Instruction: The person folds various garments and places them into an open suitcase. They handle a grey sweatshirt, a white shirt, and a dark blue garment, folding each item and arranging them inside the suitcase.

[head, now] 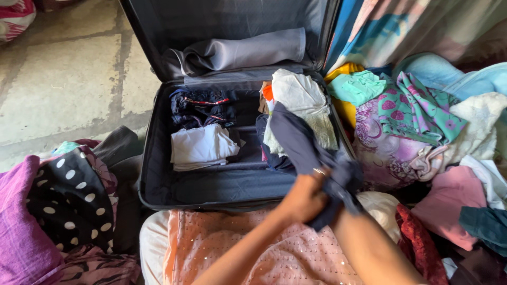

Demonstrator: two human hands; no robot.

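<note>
Peach sequined lap fabric (pixel 237 248) lies nearest. Both hands — left (pixel 303 198), right (pixel 346 195) mostly hidden — grip a dark navy cloth garment (pixel 301 142), apparently folding it over the open black suitcase (pixel 158 179).

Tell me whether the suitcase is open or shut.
Open. The suitcase lies flat with its lid raised behind; a white fold and dark clothes lie inside it.
</note>
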